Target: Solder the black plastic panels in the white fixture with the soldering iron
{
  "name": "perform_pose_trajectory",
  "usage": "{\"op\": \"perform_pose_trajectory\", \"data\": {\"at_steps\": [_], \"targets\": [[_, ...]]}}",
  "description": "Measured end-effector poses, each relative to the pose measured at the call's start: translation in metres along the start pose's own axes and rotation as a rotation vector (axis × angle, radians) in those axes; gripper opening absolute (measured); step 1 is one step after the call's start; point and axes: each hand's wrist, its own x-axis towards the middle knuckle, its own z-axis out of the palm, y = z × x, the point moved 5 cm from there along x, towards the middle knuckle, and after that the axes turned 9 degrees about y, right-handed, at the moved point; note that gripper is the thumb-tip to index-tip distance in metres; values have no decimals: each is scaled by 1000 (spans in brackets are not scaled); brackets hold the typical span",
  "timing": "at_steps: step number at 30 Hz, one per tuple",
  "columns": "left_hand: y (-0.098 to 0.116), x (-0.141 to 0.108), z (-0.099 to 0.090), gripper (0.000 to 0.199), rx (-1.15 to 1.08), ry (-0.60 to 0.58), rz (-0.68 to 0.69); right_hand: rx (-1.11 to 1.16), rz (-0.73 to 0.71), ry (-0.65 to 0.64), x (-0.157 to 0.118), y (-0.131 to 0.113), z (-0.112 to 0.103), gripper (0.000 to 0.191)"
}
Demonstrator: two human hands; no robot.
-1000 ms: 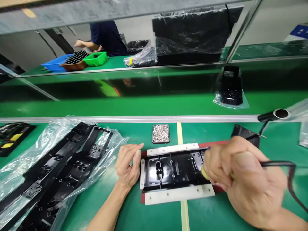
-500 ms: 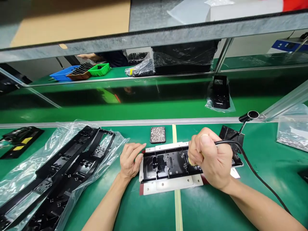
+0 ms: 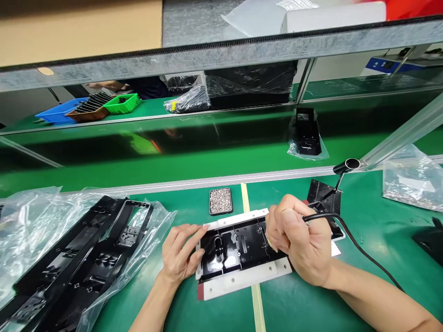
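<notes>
A black plastic housing [image 3: 245,244] lies in a white fixture [image 3: 242,279] on the green bench, inner side up. My right hand [image 3: 301,240] is closed in a fist over the housing's right part, around a corded tool that looks like a soldering iron; the fingers hide most of it. Its black cable [image 3: 356,237] leaves the top of the fist and runs to the right. My left hand [image 3: 182,251] rests at the fixture's left end, fingers stretched out and touching the corner. Behind the fixture sits a small square tray [image 3: 220,213] of tiny metal pieces.
Black plastic parts [image 3: 78,260] in clear wrap cover the left side. At the right stand a metal tube holder [image 3: 348,165] and a bag of small metal pieces [image 3: 411,184]. A shelf edge [image 3: 221,50] crosses above. A co-worker's arm [image 3: 110,85] shows behind coloured bins [image 3: 122,103].
The camera view has shifted, so the bench and fixture look turned slightly. My left hand has slid onto the fixture's upper left corner. My right hand keeps its grip over the housing.
</notes>
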Motion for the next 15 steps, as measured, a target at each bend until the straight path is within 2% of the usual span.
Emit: {"op": "perform_pose_trajectory", "data": {"at_steps": [3, 7, 15], "targets": [[14, 7, -4, 43, -18, 1, 64, -4, -11, 8, -1, 0, 0, 30], [26, 12, -3, 40, -101, -5, 69, -17, -36, 5, -2, 0, 1, 31], [22, 13, 3, 32, -130, -47, 6, -25, -43, 25, -3, 2, 0, 31]]}}
